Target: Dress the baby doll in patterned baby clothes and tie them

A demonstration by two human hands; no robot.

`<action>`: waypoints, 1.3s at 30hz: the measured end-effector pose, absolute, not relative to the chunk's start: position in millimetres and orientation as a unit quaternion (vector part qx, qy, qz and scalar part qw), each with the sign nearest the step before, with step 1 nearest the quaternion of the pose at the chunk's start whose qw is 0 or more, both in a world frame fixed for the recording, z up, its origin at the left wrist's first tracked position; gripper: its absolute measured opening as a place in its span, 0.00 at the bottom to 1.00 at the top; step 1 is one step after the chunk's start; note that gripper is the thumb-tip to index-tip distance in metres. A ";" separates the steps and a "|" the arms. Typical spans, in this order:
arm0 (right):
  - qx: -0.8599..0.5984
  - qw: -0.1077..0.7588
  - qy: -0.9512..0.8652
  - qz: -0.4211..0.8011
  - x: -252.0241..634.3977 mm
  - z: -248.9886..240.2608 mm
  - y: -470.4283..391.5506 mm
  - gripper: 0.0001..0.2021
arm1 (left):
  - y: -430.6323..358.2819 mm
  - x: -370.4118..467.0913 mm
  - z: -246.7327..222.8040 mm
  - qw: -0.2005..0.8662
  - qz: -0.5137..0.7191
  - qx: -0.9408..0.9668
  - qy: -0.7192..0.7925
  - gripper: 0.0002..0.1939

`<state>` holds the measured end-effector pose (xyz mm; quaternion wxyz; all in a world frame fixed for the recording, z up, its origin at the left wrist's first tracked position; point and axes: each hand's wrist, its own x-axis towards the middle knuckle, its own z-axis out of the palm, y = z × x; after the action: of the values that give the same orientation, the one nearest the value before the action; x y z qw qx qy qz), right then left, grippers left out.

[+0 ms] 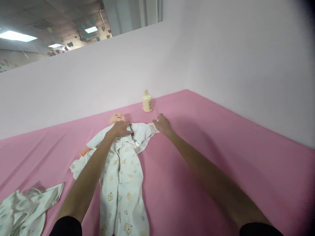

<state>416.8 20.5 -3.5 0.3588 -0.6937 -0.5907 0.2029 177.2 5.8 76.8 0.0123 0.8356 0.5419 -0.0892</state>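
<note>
Via head cam I'm seeing the doll [118, 117] lying face-up on the pink sheet [187, 186], wearing a white top [142, 130]. My L hand [120, 128] is resting on its chest, fingers bent; can't tell if it's gripping fabric. My R hand [162, 124] is pinching the sleeve cuff [156, 130], arm outstretched. Bear-print bottoms [130, 173] are stretching twd cam. Pump btl [147, 103] is standing nr R hand.
</note>
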 end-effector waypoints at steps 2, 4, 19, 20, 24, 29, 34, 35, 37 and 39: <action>-0.678 0.330 -0.645 0.124 398.2 0.6 12.7 0.18 | 10.2 178.8 72.8 0.017 -0.089 0.843 0.530 0.28; -0.645 0.279 -0.703 0.111 378.0 4.0 5.7 0.20 | 12.9 181.3 70.3 0.020 -0.094 0.846 0.524 0.28; -0.642 0.205 -0.735 -0.077 347.4 -2.3 -14.2 0.09 | 5.2 188.3 64.4 0.000 -0.103 0.851 0.515 0.29; -0.638 0.207 -0.737 -0.080 346.5 -3.6 -14.5 0.09 | 5.0 188.6 64.5 0.000 -0.098 0.851 0.516 0.27; -0.633 0.201 -0.746 -0.044 346.0 -5.2 -14.7 0.14 | 4.7 188.9 67.2 0.004 -0.095 0.847 0.523 0.23; -0.639 0.203 -0.742 -0.025 354.0 5.9 -11.9 0.14 | 6.2 187.5 76.1 -0.001 -0.131 0.832 0.539 0.28; -0.662 0.199 -0.723 -0.010 366.8 17.1 -5.5 0.11 | 5.1 184.7 84.6 0.014 -0.147 0.825 0.546 0.31; -0.663 0.198 -0.722 -0.007 369.6 17.4 -4.2 0.11 | 4.4 184.1 85.7 0.014 -0.150 0.823 0.547 0.30; -0.669 0.198 -0.716 0.002 374.5 16.5 -1.8 0.11 | 2.8 183.6 87.5 0.011 -0.159 0.825 0.542 0.27; -0.675 0.199 -0.710 0.016 377.5 14.4 -0.1 0.10 | 1.0 185.0 88.4 0.005 -0.171 0.827 0.535 0.25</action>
<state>377.5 -0.1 14.4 0.1990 -0.6754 -0.7099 0.0159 185.0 1.0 88.4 0.0050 0.8274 0.5350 -0.1709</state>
